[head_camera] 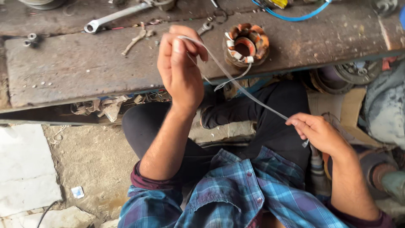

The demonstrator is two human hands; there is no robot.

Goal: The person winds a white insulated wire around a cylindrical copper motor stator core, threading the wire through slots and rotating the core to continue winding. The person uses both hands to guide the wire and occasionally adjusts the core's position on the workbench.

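Our left hand (180, 69) and right hand (318, 133) each pinch one white strip (249, 93); one wound stator (246, 43) and one spanner (116, 16) lie on the worktop (84, 63).

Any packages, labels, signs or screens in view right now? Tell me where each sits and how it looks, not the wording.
Small wrapper or packet scrap: on the dirt floor at lower left, roughly square, white with pale blue.
Cardboard piece: right side below the bench edge, flat, plain tan.
No signs or screens show.
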